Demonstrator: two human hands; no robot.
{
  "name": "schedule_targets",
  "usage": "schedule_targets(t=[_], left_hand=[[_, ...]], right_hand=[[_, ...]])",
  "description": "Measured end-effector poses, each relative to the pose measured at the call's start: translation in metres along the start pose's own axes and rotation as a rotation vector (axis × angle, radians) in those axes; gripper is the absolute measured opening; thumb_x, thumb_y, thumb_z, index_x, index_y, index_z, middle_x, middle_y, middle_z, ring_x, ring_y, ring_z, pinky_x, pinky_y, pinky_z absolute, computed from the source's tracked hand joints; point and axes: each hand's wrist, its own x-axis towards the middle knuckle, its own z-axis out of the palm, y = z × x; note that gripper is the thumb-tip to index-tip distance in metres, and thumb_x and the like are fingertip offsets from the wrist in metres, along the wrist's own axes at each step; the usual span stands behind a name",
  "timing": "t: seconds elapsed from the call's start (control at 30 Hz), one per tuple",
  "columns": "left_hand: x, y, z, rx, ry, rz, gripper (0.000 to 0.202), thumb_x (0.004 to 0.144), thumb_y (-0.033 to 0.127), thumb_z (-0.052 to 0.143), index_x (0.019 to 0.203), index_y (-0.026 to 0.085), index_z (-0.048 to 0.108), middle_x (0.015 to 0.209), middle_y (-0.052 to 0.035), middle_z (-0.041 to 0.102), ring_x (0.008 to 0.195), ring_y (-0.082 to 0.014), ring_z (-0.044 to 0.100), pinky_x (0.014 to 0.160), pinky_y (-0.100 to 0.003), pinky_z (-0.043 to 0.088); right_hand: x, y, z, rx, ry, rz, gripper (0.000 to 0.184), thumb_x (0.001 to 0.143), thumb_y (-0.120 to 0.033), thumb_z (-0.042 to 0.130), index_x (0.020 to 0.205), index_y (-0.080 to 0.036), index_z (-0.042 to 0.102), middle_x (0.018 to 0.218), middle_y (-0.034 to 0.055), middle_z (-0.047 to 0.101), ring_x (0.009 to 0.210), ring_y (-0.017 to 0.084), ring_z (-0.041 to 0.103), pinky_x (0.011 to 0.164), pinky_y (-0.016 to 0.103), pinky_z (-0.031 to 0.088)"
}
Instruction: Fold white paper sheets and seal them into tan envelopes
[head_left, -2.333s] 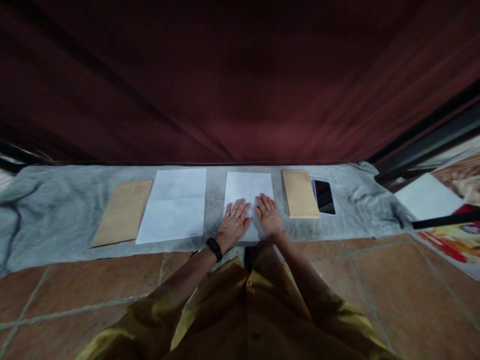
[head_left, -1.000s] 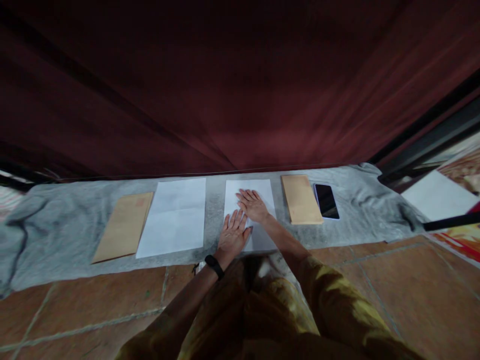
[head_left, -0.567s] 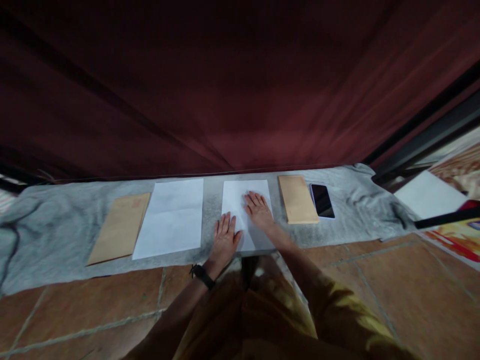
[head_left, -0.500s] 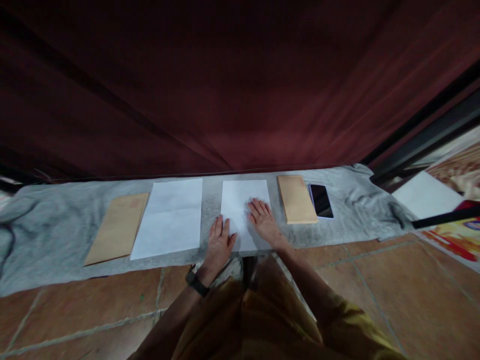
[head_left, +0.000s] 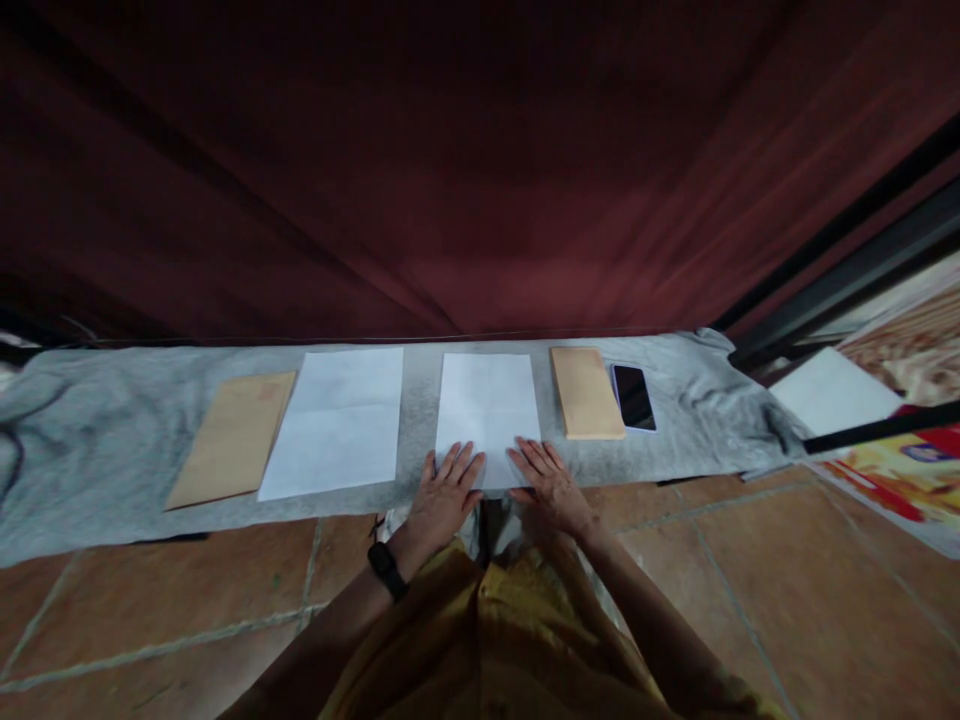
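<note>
A white sheet of paper (head_left: 487, 400) lies flat on a grey cloth (head_left: 112, 440) spread over the tiled floor. My left hand (head_left: 442, 495) rests flat at the sheet's near left corner, fingers spread, a black band on its wrist. At the near right corner my right hand (head_left: 551, 483) lies flat too, fingers stretched out. Neither hand holds anything. To the right of the sheet lies a brown envelope (head_left: 585, 393).
A second white sheet (head_left: 334, 420) and another brown envelope (head_left: 232, 435) lie to the left. A black phone (head_left: 634, 397) sits right of the near envelope. A dark red curtain (head_left: 450, 170) hangs behind. White paper (head_left: 832, 390) and colourful prints (head_left: 900, 465) lie far right.
Both hands have slid back along the middle sheet from its centre to its near edge. The right hand had reached further up the sheet before drawing back.
</note>
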Motion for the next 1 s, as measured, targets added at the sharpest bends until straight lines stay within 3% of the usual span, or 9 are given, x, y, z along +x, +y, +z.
schedule_targets(t=[0.37, 0.63, 0.83, 1.0], left_hand=[[0.008, 0.006, -0.015, 0.000, -0.009, 0.000, 0.048, 0.098, 0.029, 0.049, 0.146, 0.030, 0.054, 0.156, -0.0052, 0.051, 0.140, -0.0292, 0.049, 0.118, -0.054, 0.035], [0.004, -0.008, -0.026, -0.002, -0.057, 0.090, 0.052, 0.095, 0.008, 0.045, 0.140, 0.029, 0.058, 0.151, -0.0038, 0.057, 0.136, -0.0252, 0.054, 0.113, -0.045, 0.040], [-0.019, -0.006, -0.032, -0.065, -0.102, 0.142, 0.056, 0.092, 0.004, 0.046, 0.141, 0.029, 0.058, 0.147, -0.0050, 0.061, 0.136, -0.0257, 0.055, 0.114, -0.047, 0.041], [-0.027, -0.023, -0.027, -0.205, -0.135, 0.146, 0.051, 0.094, 0.016, 0.056, 0.141, 0.033, 0.058, 0.151, -0.0016, 0.057, 0.141, -0.0245, 0.049, 0.119, -0.047, 0.037]], right_hand=[[-0.002, 0.013, -0.005, 0.140, -0.037, -0.005, 0.055, 0.098, -0.023, 0.056, 0.152, -0.025, 0.048, 0.160, 0.0108, 0.044, 0.149, 0.027, 0.040, 0.124, 0.054, 0.030], [-0.008, 0.017, -0.011, 0.278, -0.008, -0.058, 0.044, 0.100, -0.019, 0.052, 0.142, -0.030, 0.060, 0.149, 0.0072, 0.058, 0.142, 0.024, 0.050, 0.122, 0.054, 0.032], [-0.019, 0.021, -0.012, 0.396, -0.004, -0.102, 0.072, 0.079, 0.001, 0.056, 0.145, -0.028, 0.057, 0.151, 0.0063, 0.055, 0.142, 0.024, 0.049, 0.123, 0.053, 0.033], [-0.019, 0.030, -0.006, 0.440, 0.051, -0.109, 0.072, 0.073, 0.004, 0.052, 0.135, -0.029, 0.067, 0.145, 0.0051, 0.062, 0.138, 0.024, 0.054, 0.120, 0.054, 0.038]])
